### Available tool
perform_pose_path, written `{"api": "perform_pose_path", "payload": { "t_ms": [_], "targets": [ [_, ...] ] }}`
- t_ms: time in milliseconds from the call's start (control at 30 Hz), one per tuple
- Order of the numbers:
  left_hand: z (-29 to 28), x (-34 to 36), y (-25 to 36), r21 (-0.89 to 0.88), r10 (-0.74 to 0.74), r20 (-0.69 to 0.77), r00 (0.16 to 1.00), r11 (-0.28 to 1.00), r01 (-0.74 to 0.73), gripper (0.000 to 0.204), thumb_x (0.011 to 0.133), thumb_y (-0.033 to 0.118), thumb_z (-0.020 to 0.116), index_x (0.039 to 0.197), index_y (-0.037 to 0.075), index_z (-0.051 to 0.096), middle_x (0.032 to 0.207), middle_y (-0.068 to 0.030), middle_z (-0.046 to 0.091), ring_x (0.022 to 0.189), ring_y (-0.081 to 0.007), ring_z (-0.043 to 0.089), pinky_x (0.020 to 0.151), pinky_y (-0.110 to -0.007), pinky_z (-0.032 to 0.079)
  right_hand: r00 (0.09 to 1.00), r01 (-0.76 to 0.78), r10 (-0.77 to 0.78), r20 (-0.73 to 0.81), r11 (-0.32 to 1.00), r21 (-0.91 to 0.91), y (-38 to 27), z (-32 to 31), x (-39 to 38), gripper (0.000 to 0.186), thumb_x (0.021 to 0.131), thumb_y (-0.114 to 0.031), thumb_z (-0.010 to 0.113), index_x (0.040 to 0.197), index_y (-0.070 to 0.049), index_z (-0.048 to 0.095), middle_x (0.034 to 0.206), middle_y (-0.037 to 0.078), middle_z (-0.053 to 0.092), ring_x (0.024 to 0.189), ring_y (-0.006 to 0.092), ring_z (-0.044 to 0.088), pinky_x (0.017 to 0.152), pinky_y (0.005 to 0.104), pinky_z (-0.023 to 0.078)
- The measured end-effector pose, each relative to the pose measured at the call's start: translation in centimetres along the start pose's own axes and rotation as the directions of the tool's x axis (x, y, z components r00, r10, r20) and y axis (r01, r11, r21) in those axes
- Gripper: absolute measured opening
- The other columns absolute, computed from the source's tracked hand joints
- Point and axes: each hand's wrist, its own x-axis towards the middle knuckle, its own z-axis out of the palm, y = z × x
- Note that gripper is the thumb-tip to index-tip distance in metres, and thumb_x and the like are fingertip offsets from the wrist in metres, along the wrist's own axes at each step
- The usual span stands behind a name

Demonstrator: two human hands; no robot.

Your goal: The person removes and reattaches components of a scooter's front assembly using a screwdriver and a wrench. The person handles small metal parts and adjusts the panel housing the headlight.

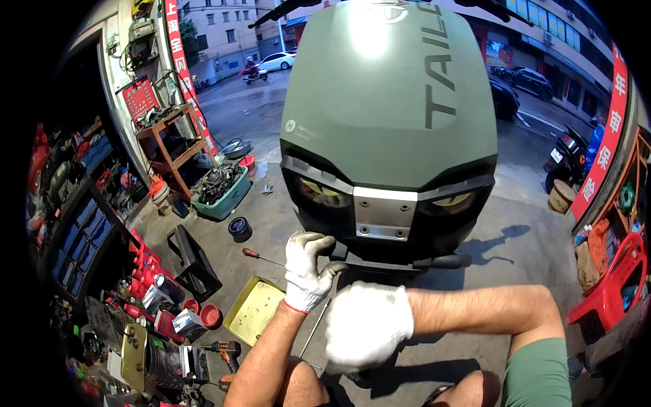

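A large olive-green tail box (pixel 380 115) stands before me on the back of a two-wheeler, with a silver metal plate (pixel 386 214) on its black lower face. My left hand (pixel 308 271), in a white glove, is raised at the box's lower left edge. Its thumb and fingers are apart, with nothing visible between them. Lower down, my right hand (pixel 369 325), also gloved, is curled into a rounded fist below the box. Its fingertips and anything in them are hidden. A thin T-handled metal rod (pixel 314 330) appears just left of that fist.
A yellow tray (pixel 256 311) with small parts and a red-handled screwdriver (pixel 251 253) lie left. A black frame (pixel 192 261), a round black tin (pixel 239 229), a green tub (pixel 222 193) and an orange-black power drill (pixel 227 353) are around them. A red plastic chair (pixel 614 278) stands right.
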Motion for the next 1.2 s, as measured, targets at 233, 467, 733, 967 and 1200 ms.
{"api": "perform_pose_path", "payload": {
  "t_ms": [233, 467, 733, 967, 1200],
  "targets": [
    [-0.5, 0.0, 0.2, -0.019, -0.004, -0.002, 1.0, 1.0, 0.004, 0.048, 0.066, 0.03, 0.079, 0.104, 0.007, 0.061, 0.098, -0.0106, 0.059, 0.095, -0.0324, 0.056, 0.093, -0.047, 0.041, 0.958, -0.104, 0.127, 0.256, 0.99, -0.1, 2.5, -0.4, 0.2, 0.02, 0.071, -0.027, 0.065, 0.059, -0.011, 0.06, 0.052, 0.009, 0.057, 0.049, 0.03, 0.061, 0.045, 0.0405, 0.048],
    [-0.2, 0.2, -0.1, -0.058, 0.0, -0.04, 0.999, 0.998, -0.002, 0.047, 0.068, 0.033, 0.078, 0.103, 0.009, 0.06, 0.095, -0.0084, 0.059, 0.092, -0.0294, 0.057, 0.094, -0.049, 0.039, 0.951, -0.279, 0.281, 0.127, 0.96, -0.032, 3.1, 0.0, -0.9, 0.021, 0.071, -0.026, 0.065, 0.059, -0.009, 0.06, 0.055, 0.009, 0.057, 0.054, 0.0308, 0.061, 0.05, 0.0421, 0.049],
    [-0.6, 0.6, 0.5, -0.046, -0.012, -0.023, 1.0, 0.999, 0.011, 0.047, 0.067, 0.028, 0.077, 0.105, 0.008, 0.059, 0.098, -0.0091, 0.059, 0.095, -0.031, 0.055, 0.095, -0.051, 0.038, 0.957, -0.226, 0.254, 0.141, 0.955, -0.192, 4.5, -6.6, 1.2, 0.025, 0.072, -0.029, 0.068, 0.057, -0.011, 0.059, 0.053, 0.006, 0.055, 0.05, 0.026, 0.058, 0.045, 0.0385, 0.044],
    [-0.2, 0.7, -0.2, -0.084, -0.005, -0.06, 0.998, 0.996, 0.0, 0.046, 0.065, 0.026, 0.08, 0.103, 0.008, 0.06, 0.097, -0.0104, 0.059, 0.097, -0.0321, 0.055, 0.095, -0.05, 0.039, 0.965, -0.256, 0.261, -0.026, 0.918, -0.302, 6.4, -5.3, 0.0, 0.027, 0.062, -0.024, 0.074, 0.055, -0.012, 0.05, 0.052, 0.005, 0.048, 0.047, 0.029, 0.052, 0.045, 0.039, 0.041],
    [-2.1, -0.8, -1.0, -0.093, -0.073, -0.029, 0.997, 0.993, 0.07, 0.048, 0.061, 0.028, 0.082, 0.101, 0.008, 0.063, 0.099, -0.0132, 0.06, 0.099, -0.0347, 0.055, 0.093, -0.049, 0.04, 0.96, -0.221, 0.217, -0.175, 0.975, -0.004, -1.1, 0.6, 2.2, 0.029, 0.062, -0.017, 0.072, 0.054, -0.011, 0.045, 0.053, 0.007, 0.043, 0.045, 0.0276, 0.044, 0.043, 0.0387, 0.034]
  ]
}}
